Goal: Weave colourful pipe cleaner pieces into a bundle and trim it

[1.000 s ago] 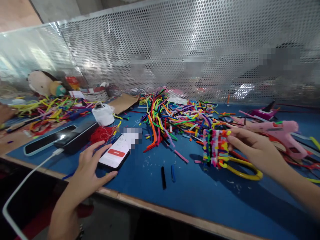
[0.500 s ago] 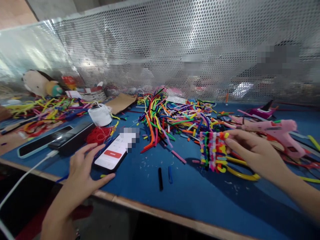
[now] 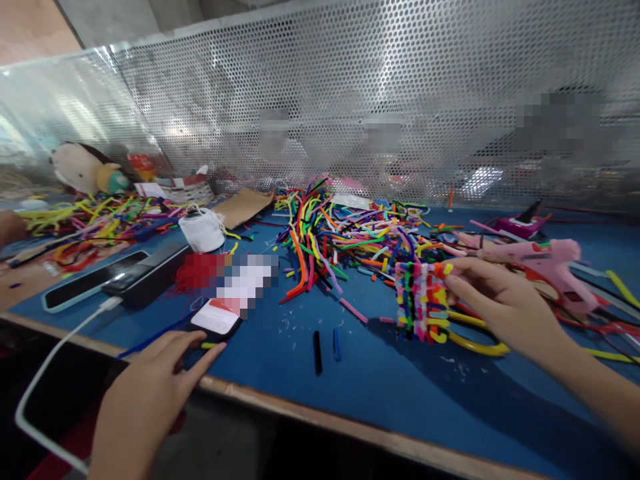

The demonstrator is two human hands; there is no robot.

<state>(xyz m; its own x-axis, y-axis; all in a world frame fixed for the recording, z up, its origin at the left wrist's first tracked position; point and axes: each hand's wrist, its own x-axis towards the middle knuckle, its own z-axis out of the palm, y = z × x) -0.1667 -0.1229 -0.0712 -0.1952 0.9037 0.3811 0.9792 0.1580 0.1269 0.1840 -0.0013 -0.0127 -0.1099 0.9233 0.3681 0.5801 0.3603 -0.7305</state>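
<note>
My right hand [image 3: 493, 293] pinches the upper right corner of a small woven panel of colourful pipe cleaners [image 3: 423, 303], held up over the table. Its strips run in white, pink, red, green, blue and black, with yellow curled ends at the lower right. At the table's front edge, my left hand [image 3: 185, 363] has thumb and fingertips apart on either side of a short yellow pipe cleaner piece [image 3: 209, 345]. A phone [image 3: 215, 320] with a lit screen lies just beyond those fingertips. Between my hands are a short black piece [image 3: 317, 352] and a short blue piece [image 3: 337, 345].
A heap of pipe cleaners [image 3: 345, 233] spreads across the back. To the right lie a pink glue gun [image 3: 555, 257] and a yellow loop [image 3: 483, 348]. On the left are a power bank [image 3: 145, 277], a second phone [image 3: 90, 283], a white mask [image 3: 203, 230] and another person's hand [image 3: 11, 228].
My left hand has come down from beside the phone to the short yellow piece, its fingers closer together. My right hand still holds the woven panel. The view has shifted slightly.
</note>
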